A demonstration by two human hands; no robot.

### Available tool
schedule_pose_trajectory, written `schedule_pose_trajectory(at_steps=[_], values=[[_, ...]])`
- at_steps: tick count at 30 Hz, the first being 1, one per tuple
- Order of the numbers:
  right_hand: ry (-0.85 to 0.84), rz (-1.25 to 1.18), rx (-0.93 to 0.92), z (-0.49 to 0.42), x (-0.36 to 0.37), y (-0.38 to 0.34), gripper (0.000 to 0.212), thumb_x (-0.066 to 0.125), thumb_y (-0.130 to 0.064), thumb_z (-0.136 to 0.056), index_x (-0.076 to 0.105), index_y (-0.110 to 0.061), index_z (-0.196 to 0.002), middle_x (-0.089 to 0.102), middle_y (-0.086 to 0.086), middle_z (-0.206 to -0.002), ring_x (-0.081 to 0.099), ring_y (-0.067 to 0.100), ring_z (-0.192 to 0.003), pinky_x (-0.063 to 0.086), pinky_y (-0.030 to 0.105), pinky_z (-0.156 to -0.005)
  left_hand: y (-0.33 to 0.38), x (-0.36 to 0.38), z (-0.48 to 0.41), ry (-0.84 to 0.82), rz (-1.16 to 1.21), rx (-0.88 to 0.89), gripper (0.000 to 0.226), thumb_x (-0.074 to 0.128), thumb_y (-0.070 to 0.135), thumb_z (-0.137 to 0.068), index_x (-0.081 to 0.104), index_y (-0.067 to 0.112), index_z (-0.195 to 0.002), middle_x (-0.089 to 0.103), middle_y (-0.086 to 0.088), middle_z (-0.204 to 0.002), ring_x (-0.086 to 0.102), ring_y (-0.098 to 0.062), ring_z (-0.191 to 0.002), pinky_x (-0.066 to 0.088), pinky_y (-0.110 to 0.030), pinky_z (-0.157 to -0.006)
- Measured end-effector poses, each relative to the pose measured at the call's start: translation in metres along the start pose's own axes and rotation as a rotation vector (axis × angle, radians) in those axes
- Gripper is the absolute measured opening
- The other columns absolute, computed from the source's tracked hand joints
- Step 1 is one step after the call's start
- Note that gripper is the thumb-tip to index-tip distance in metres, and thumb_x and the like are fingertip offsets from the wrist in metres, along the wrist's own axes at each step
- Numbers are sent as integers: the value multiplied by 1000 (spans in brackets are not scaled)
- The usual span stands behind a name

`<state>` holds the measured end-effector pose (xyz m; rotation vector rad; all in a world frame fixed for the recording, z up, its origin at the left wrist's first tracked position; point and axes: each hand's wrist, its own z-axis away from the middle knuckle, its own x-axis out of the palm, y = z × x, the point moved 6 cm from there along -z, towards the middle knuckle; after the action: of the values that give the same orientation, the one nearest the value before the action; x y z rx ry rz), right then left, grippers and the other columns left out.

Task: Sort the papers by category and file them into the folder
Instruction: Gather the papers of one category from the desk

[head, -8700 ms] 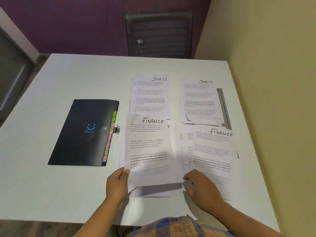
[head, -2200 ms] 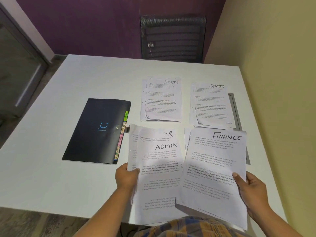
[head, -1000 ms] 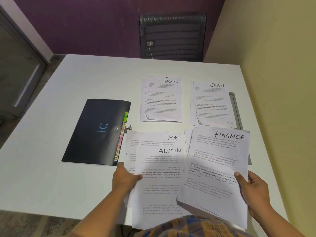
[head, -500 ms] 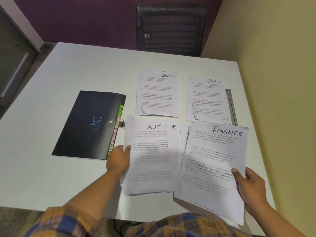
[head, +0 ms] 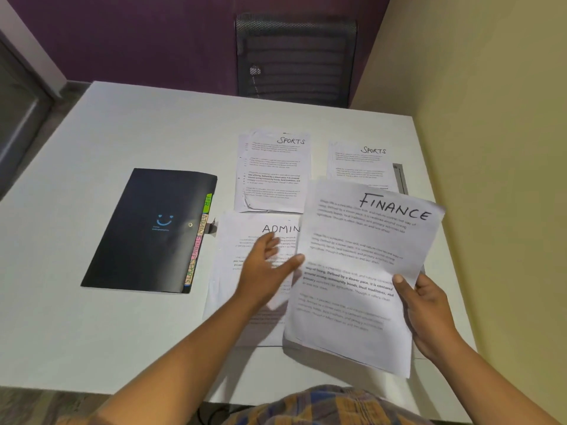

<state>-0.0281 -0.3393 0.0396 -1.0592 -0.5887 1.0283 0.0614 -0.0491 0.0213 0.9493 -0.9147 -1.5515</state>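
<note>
Since the folder [head: 147, 231] lies shut at the left of the table [head: 92, 332], just beside the Admin pile [head: 242, 302], filing has not begun; the step, I judge, is squaring the Finance stack [head: 362, 271]. Done well, each hand takes an opposite edge and taps the sheets even, clear of the pile below. Left hand [head: 267, 268] hovers over the Admin pile, fingers straight and spread, holding nothing, tips by the stack's left edge; blur hides any contact. Right hand [head: 429, 314] pinches the stack's right edge, thumb on top, holding it off the table.
</note>
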Motion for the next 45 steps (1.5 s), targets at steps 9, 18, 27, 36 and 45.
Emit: schedule_pose_trajectory(at_steps=[9,18,27,36,45], values=[[-177,94,-250,2,28,-47,16,69,-3,-86,73,-12,-98,79,-6,-88,73,7,-80,56,18,-68,41,14,11,-73,135,228,31,78,7,-81,69,32,-98,76,18,-92,72,-6,-96,59,-26,-83],[-233,441,-258,-14,38,-5,28,78,-4,-81,74,-12,-107,74,-2,-98,69,12,-85,55,21,-76,9,15,9,-27,-138,326,22,72,-9,-82,78,11,-90,72,19,-82,66,14,-79,48,-5,-73],[-68,235,-190,-30,23,-23,12,66,-12,-93,74,-12,-102,78,2,-86,73,20,-76,56,31,-63,18,16,8,-119,-27,139,20,70,27,-86,76,16,-101,78,7,-97,74,-10,-92,60,-26,-78],[-202,474,227,-48,-10,34,35,63,-37,-93,69,-3,-98,72,14,-102,68,32,-99,53,36,-79,-5,4,14,12,-89,-28,25,57,31,-97,75,16,-86,78,1,-80,75,-15,-74,55,-33,-66],[353,1074,395,-46,-71,79,66,70,-61,-73,53,-10,-113,59,11,-114,58,35,-106,51,45,-88,-2,-5,8,168,115,-103,11,58,25,-98,69,22,-97,75,9,-84,72,-5,-73,52,-16,-58]])
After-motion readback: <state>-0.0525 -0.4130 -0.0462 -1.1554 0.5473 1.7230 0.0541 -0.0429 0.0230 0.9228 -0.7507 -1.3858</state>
